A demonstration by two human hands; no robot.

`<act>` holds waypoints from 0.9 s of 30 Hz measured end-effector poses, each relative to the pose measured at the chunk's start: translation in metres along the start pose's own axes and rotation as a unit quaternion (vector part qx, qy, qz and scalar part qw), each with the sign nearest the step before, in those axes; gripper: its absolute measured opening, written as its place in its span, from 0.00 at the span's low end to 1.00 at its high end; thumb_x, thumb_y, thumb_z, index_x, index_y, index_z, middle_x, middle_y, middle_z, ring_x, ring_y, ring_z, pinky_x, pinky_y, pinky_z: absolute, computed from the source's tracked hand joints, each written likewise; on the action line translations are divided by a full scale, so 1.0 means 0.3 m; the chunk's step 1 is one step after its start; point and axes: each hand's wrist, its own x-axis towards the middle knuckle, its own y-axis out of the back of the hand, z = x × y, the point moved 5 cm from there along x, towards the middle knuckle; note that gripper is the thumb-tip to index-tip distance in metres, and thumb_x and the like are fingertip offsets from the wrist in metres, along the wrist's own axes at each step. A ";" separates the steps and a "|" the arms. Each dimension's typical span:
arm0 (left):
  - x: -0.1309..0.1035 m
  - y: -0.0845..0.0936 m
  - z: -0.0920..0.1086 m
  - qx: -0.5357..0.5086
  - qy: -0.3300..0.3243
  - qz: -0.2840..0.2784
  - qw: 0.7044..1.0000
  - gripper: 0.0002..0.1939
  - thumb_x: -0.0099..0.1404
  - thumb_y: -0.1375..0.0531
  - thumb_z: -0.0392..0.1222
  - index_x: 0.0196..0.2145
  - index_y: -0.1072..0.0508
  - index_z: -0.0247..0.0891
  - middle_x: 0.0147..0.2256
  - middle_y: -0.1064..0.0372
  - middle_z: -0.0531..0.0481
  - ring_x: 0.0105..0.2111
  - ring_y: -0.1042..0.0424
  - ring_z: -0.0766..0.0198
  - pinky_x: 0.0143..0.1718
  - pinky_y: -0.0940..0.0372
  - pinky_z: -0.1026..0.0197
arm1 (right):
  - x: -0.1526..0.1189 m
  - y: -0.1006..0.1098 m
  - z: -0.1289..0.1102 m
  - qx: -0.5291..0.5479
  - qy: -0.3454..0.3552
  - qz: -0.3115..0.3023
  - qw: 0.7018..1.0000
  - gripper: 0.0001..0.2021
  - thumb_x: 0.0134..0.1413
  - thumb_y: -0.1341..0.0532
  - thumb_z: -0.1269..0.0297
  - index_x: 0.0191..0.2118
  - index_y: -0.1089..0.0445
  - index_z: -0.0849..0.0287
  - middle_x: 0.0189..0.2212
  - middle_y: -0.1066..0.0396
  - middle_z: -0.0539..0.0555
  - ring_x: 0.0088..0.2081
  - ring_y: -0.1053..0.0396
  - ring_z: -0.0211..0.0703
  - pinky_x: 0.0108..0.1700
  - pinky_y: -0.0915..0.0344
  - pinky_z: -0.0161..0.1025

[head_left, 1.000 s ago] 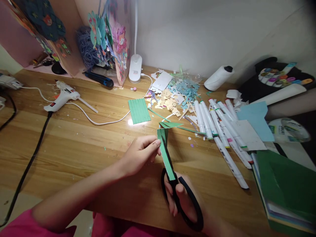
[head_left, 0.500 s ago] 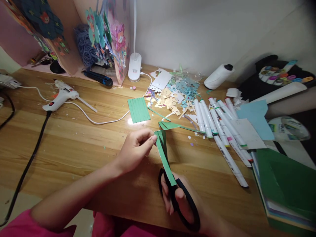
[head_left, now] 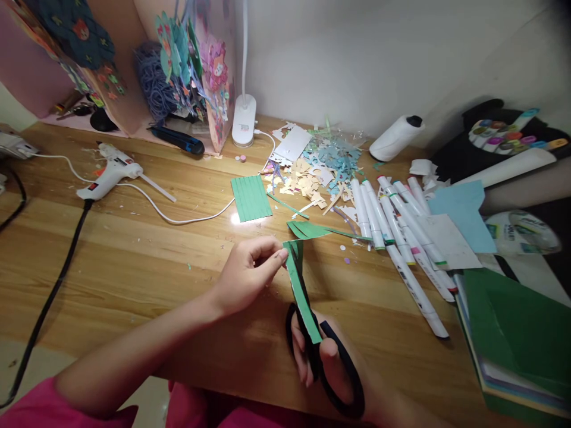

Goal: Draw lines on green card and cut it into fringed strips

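Note:
Between thumb and fingers, my left hand (head_left: 250,270) pinches the upper end of a narrow green paper strip (head_left: 302,300). The strip slants down toward my right hand and covers most of the scissor blades. My right hand (head_left: 328,356) is closed around the black handles of a pair of scissors (head_left: 352,389), thumb through one loop and fingers through the other. Just beyond the hands lie several cut green strips (head_left: 307,229), fanned out on the table. A green paper rectangle (head_left: 252,199) with dark ruled lines rests farther back under the lamp light.
White markers (head_left: 397,220) and a stack of green and coloured sheets (head_left: 517,333) are on the right. Paper scraps (head_left: 321,166) pile up near the lamp base (head_left: 244,122). A glue gun (head_left: 111,172) with its cords and a utility knife (head_left: 176,139) lie on the left.
My left hand and the strip have shifted slightly right. The strip's lower end has swung a little lower, and the scissor loops have spread marginally wider.

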 end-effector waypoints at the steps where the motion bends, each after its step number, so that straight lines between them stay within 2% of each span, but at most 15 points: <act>1: -0.001 -0.002 0.002 0.008 -0.003 -0.002 1.000 0.15 0.64 0.46 0.46 0.22 0.36 0.36 0.18 0.48 0.58 0.19 0.48 0.72 0.19 0.52 0.68 | 0.001 0.001 -0.001 -0.006 0.003 0.003 1.000 0.34 0.47 0.59 0.28 0.27 0.41 0.59 0.16 0.41 0.48 0.18 0.43 0.35 0.23 0.45 0.33; 8: -0.005 -0.009 0.000 0.005 0.006 -0.004 1.000 0.15 0.63 0.47 0.47 0.23 0.36 0.36 0.17 0.47 0.58 0.18 0.47 0.71 0.19 0.51 0.68 | -0.002 0.004 0.019 -0.007 -0.012 0.003 1.000 0.35 0.46 0.60 0.27 0.20 0.42 0.58 0.14 0.42 0.49 0.17 0.43 0.35 0.23 0.45 0.33; 15: -0.005 -0.016 -0.005 -0.007 0.011 -0.010 1.000 0.15 0.64 0.47 0.47 0.24 0.35 0.36 0.17 0.47 0.59 0.17 0.47 0.72 0.18 0.52 0.68 | 0.003 0.002 0.020 0.009 -0.031 0.019 0.999 0.35 0.43 0.57 0.26 0.24 0.40 0.59 0.12 0.42 0.47 0.14 0.44 0.34 0.19 0.48 0.32; 18: -0.005 -0.012 -0.004 -0.006 0.005 -0.012 1.000 0.15 0.65 0.47 0.46 0.23 0.36 0.37 0.17 0.47 0.59 0.18 0.47 0.72 0.19 0.52 0.68 | 0.008 0.006 0.000 0.006 -0.027 0.014 1.000 0.35 0.43 0.56 0.26 0.26 0.41 0.59 0.14 0.40 0.47 0.16 0.43 0.34 0.21 0.47 0.33; 21: -0.003 0.018 0.012 0.010 -0.035 -0.014 0.999 0.17 0.65 0.46 0.47 0.21 0.38 0.37 0.18 0.46 0.58 0.20 0.47 0.70 0.21 0.50 0.67 | 0.006 0.028 -0.038 -0.016 -0.039 -0.014 0.999 0.34 0.40 0.54 0.26 0.25 0.41 0.58 0.19 0.39 0.49 0.21 0.42 0.36 0.24 0.45 0.34; 25: -0.005 0.111 0.063 -0.012 -0.137 0.051 0.989 0.15 0.63 0.43 0.46 0.21 0.35 0.38 0.25 0.42 0.53 0.29 0.40 0.65 0.33 0.43 0.63 | -0.024 0.092 -0.070 -0.051 -0.077 -0.092 0.991 0.33 0.31 0.44 0.27 0.24 0.41 0.57 0.20 0.38 0.48 0.21 0.44 0.37 0.21 0.49 0.34; 27: -0.002 0.134 0.076 -0.060 -0.159 0.039 0.985 0.14 0.62 0.43 0.45 0.21 0.33 0.38 0.32 0.38 0.50 0.35 0.38 0.61 0.41 0.42 0.60 | -0.034 0.155 -0.087 -0.035 -0.044 -0.056 0.997 0.32 0.31 0.43 0.27 0.24 0.41 0.57 0.20 0.40 0.48 0.20 0.45 0.36 0.21 0.50 0.34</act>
